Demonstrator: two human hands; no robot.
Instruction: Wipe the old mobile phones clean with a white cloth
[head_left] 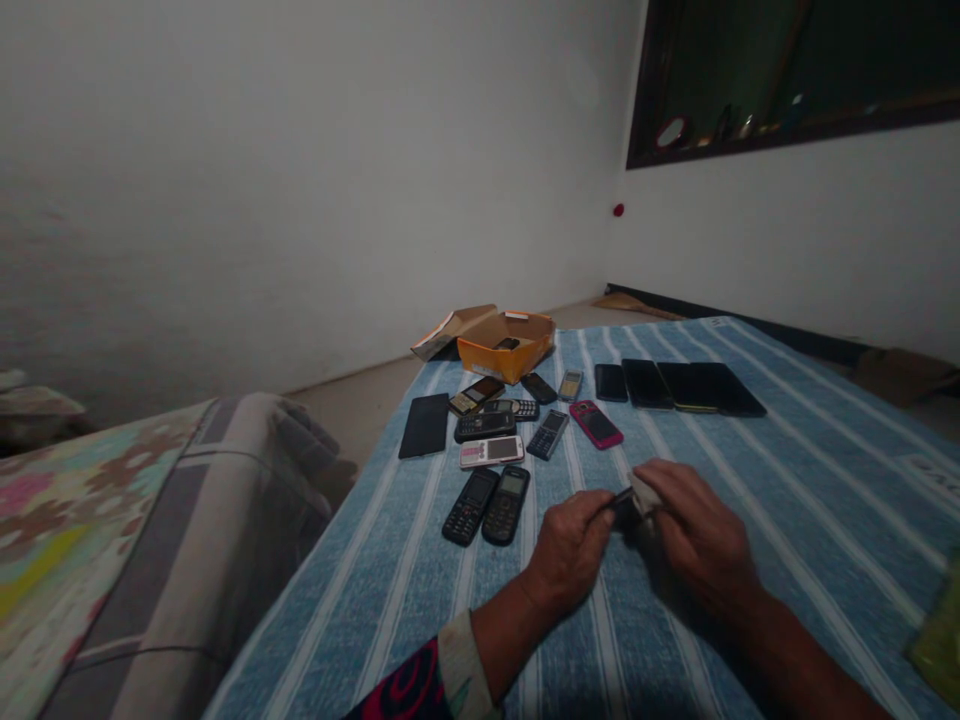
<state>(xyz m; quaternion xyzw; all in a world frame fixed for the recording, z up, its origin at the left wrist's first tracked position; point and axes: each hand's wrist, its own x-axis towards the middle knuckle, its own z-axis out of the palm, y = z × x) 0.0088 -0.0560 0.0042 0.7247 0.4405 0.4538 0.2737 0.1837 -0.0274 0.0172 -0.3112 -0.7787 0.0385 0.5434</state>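
My left hand [568,553] is closed round a small dark phone [622,497] just above the blue striped cloth [825,480]. My right hand [697,535] pinches a pale cloth [643,491] against that phone. Both hands meet at the middle of the view. Beyond them lie several phones: two black keypad phones [487,504], a white-pink one [491,451], a pink-cased one [595,423], and a row of dark smartphones [679,386] at the far right.
An open orange cardboard box [504,345] sits at the far edge of the cloth with a phone in it. A flat black smartphone [424,425] lies at the left. A flowered, rolled bedding [150,540] lies left. White walls surround; something yellow-green [937,630] shows at right.
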